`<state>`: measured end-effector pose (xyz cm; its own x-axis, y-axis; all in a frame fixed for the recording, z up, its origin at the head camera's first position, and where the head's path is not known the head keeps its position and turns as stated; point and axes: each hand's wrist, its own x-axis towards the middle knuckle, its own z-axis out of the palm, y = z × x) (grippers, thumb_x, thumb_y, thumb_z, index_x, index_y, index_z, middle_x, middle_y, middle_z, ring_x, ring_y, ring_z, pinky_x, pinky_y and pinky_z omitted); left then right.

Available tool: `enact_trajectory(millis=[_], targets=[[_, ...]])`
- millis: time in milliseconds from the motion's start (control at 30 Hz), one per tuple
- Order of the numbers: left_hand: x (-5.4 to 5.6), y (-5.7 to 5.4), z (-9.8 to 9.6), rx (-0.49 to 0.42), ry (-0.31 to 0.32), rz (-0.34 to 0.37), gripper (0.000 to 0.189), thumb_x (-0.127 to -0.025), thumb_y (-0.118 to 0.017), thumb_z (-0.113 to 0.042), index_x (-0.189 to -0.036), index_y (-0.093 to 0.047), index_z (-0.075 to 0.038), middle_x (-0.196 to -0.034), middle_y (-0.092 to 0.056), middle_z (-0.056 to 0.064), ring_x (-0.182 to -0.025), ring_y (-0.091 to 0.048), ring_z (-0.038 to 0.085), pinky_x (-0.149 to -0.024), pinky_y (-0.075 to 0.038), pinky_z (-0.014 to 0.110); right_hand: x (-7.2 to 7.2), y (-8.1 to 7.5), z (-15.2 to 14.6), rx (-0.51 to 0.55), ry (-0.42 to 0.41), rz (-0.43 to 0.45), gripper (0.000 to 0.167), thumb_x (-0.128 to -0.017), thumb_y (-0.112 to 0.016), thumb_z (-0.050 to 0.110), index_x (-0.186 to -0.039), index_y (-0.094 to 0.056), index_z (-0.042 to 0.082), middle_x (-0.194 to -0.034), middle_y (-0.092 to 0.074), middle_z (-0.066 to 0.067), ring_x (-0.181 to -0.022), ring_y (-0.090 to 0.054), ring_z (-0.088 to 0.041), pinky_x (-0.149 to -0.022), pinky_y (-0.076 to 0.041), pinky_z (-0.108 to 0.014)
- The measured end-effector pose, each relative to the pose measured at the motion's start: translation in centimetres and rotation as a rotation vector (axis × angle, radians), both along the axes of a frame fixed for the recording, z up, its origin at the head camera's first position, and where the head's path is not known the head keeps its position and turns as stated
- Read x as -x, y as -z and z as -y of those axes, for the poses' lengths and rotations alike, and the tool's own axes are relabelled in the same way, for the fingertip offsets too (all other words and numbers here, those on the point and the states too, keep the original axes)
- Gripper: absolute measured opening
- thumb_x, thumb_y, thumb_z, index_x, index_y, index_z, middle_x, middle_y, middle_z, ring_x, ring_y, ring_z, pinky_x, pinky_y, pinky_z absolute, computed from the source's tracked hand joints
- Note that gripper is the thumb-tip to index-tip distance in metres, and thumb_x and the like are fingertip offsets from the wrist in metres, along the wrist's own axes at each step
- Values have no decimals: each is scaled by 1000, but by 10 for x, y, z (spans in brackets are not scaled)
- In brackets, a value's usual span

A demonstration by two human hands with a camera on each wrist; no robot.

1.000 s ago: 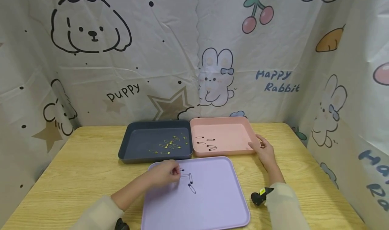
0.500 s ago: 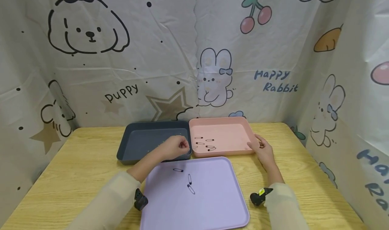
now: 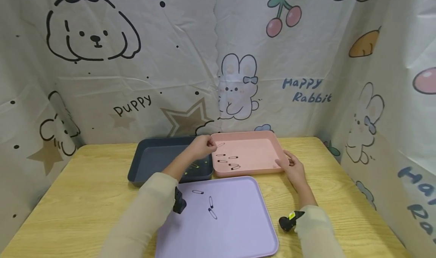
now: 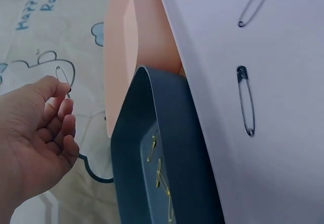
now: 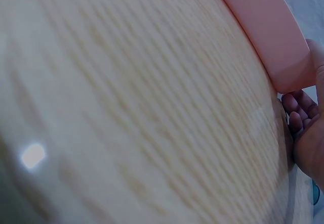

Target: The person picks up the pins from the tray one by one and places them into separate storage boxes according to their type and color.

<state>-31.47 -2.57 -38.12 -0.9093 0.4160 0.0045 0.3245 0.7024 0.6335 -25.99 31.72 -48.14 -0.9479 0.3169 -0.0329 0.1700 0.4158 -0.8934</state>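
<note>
My left hand (image 3: 201,147) is raised over the border between the dark tray and the pink tray (image 3: 253,148). Between thumb and forefinger it pinches a safety pin (image 4: 61,74), its thin wire sticking up past the fingertips. At the pink tray's right corner, my right hand (image 3: 296,173) grips the wall, thumb on the inside and fingers outside. Several dark-headed safety pins (image 3: 233,157) lie in the pink tray's left part. On the lilac tray (image 3: 238,227) lie 3 more, one an upright-lying safety pin (image 3: 211,202). Yellow safety pins (image 4: 159,173) lie in the dark tray, partly hidden by my left arm.
The dark tray (image 3: 153,152) stands against the pink tray's left side, and the lilac tray lies in front of both. All rest on a wooden table (image 3: 81,197). A printed curtain (image 3: 184,76) encloses the back and sides.
My left hand has lifted from the lilac tray with a safety pin and moved forward over the dark tray to the pink tray's edge. The right hand keeps its grip.
</note>
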Motion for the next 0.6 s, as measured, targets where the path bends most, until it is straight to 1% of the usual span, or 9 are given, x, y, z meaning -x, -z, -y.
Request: enact_trajectory(millis=[133,200,400,600], targets=[[7,4,-5,-6,-34,-18,10,-88,-53,-13,-86,-58,-5,-74,-53,1,-60,-45,12,-56,-36,22,0,0,0,8,-10,-1,69,-85,-64,43,-144,-37,19,-114,-44,-9,-94,-39,-15,-68,-37,-18],[9,6,-8,-14,-46,-22,9,-87,-53,-13,-86,-58,-5,-75,-52,1,-61,-45,12,-56,-36,21,0,0,0,12,-10,-3,69,-85,-64,42,-144,-38,19,-114,-44,-9,-93,-39,-15,-68,-37,-18],[13,12,-17,-55,-69,-37,9,-85,-52,-9,-87,-59,-4,-77,-55,3,-66,-47,13,-60,-37,21,0,-1,0,-12,-7,1,68,-85,-63,43,-144,-37,19,-115,-45,-10,-94,-39,-16,-69,-37,-19],[16,17,-23,-49,-112,-28,9,-86,-52,-11,-88,-59,-4,-79,-56,3,-68,-48,14,-63,-40,23,-1,-1,0,-11,-6,-20,68,-85,-64,42,-143,-39,17,-112,-46,-9,-90,-40,-13,-68,-38,-18]])
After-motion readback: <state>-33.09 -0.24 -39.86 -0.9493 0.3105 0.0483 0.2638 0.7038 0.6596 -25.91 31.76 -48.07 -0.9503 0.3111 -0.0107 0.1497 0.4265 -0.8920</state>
